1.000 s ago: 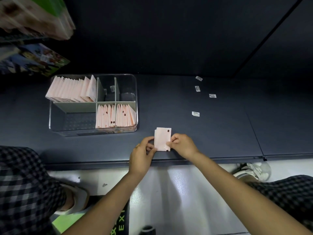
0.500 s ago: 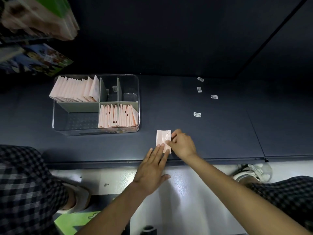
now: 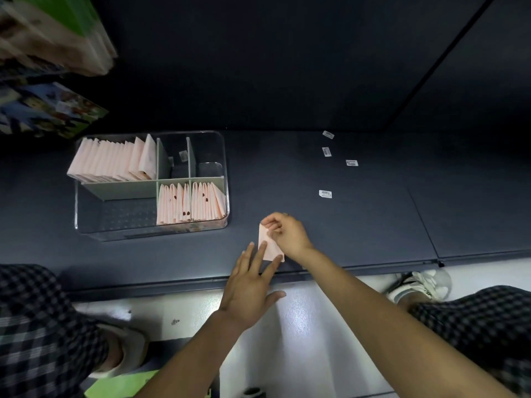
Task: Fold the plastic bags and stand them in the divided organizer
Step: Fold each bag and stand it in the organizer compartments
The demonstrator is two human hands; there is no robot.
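surface: dark blue-grey flat shelf board (image 3: 316,225), seam running across it on the right side
bag in work: small pale pink folded plastic bag (image 3: 267,245) lying on the shelf board near its front edge, to the right of the organizer and apart from it
left hand: left hand (image 3: 249,285) flat, fingers straight and slightly spread, fingertips (image 3: 262,249) pressing on the lower left part of the pink bag; palm hangs past the shelf's front edge
right hand: right hand (image 3: 287,232) with fingers curled, thumb and forefinger pinching the bag's upper edge; its palm covers the bag's right side
organizer: clear plastic rectangular organizer with pale green dividers (image 3: 224,179), sitting on the shelf board to the left
back-left compartment: row of larger pale pink folded bags (image 3: 115,159) standing on edge, leaning left
front-right compartment: two rows of smaller pale pink folded bags with dark red spots (image 3: 189,203) standing on edge, packed close
front-left compartment: only the ribbed clear floor shows
back-middle and back-right compartments: a small white sticker (image 3: 183,155) shows in the middle one; cannot tell whether on wall or floor
shelf labels: four small white barcode stickers (image 3: 325,193) scattered on the board, right of the organizer, well apart from the hands
upper left: blurred colourful packaged goods (image 3: 48,110) on a neighbouring shelf
below: white glossy floor (image 3: 301,326), knees in black-and-white checked trousers (image 3: 37,326) at both sides, white shoe (image 3: 413,285) at right
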